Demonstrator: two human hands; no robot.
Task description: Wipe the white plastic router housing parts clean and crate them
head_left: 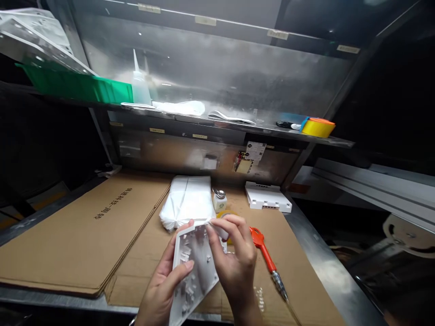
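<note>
Your two hands hold one white plastic tray (199,271) above the cardboard-covered worktop (288,253): the left hand (166,280) clamps its side, thumb inside; the right hand (234,253) pinches its top edge. The tray is shallow, angular and rimmed, with small raised pieces inside. One orange-handled tool (268,258) lies alongside.

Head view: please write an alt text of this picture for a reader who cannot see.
Two bare hands, left and right, hold a white plastic housing over a cardboard-covered bench. Beyond them lie a stack of white bags and a small dispenser bottle; an orange-handled tool lies to the right.
</note>
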